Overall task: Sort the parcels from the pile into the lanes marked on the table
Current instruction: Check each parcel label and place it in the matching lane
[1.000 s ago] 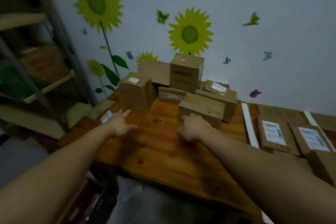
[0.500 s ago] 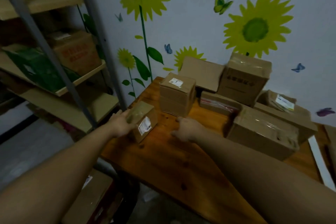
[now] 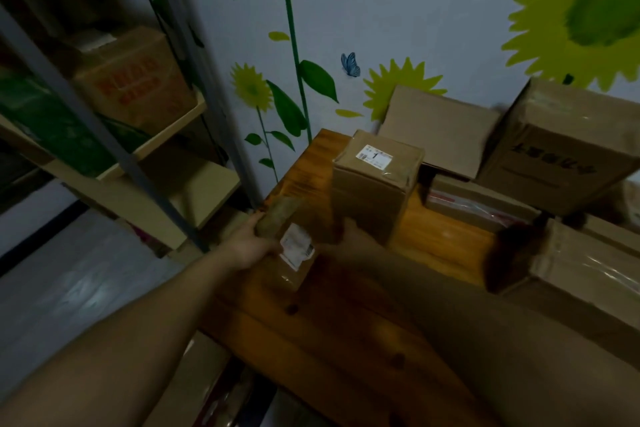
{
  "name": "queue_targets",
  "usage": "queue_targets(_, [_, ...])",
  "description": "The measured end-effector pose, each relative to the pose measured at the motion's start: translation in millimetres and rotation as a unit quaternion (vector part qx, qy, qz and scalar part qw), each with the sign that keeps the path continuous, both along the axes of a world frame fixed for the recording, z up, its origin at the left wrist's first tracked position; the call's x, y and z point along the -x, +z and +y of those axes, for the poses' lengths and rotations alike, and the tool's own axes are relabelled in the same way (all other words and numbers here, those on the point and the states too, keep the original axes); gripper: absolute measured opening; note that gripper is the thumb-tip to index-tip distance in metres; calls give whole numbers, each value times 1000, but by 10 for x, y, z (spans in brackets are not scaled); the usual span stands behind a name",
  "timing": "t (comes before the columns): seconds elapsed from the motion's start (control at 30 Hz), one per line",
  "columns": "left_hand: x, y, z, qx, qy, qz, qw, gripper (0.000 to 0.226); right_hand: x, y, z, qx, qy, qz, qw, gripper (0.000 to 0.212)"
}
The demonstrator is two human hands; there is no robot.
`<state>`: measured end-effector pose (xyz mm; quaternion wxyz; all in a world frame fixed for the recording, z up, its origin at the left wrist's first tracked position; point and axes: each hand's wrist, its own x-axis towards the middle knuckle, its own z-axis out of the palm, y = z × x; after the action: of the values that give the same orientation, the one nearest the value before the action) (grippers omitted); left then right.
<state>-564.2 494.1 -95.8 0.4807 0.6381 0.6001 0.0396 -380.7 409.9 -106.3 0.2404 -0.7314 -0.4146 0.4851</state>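
The wooden surface (image 3: 346, 340) runs from the bottom edge to the sunflower-painted wall. A metal shelf rack (image 3: 86, 121) stands to its left, and one shelf holds a carton with red print (image 3: 135, 80) beside something green (image 3: 52, 128). Both bare forearms reach in from below: the left one long and straight, the right one crossing from the lower right in deep shadow. The pile (image 3: 519, 166) fills the surface's far right. It has a large printed box (image 3: 568, 149) on top, a taped box (image 3: 588, 281) nearest the camera and a flat box (image 3: 440, 128) leaning at the wall, all closed. Left of these stands a closed box labelled "1" (image 3: 374, 191). The small parcel (image 3: 289, 232) is at the surface's left edge, tilted, with its white label (image 3: 297, 248) facing the camera. The left hand (image 3: 249, 246) has its grip wrapped round the parcel's left end. The right hand (image 3: 353, 236) lies against the parcel's other side; whether its grip clasps the parcel or merely touches it cannot be told.
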Motion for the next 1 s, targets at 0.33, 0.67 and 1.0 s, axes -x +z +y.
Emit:
queue_targets(0.33, [-79, 591, -347, 179, 66, -347, 918, 46, 300, 457, -262, -142, -229, 209, 940, 56])
queue_targets(0.67, [-294, 1020, -1127, 87, -96, -419, 899, 64, 455, 1065, -1694, -308, -221, -104, 919, 86])
queue_targets(1.0, [-1336, 1364, -2928, 105, -286, -328, 894, 62, -163, 1378, -3819, -240, -435, -97, 862, 80])
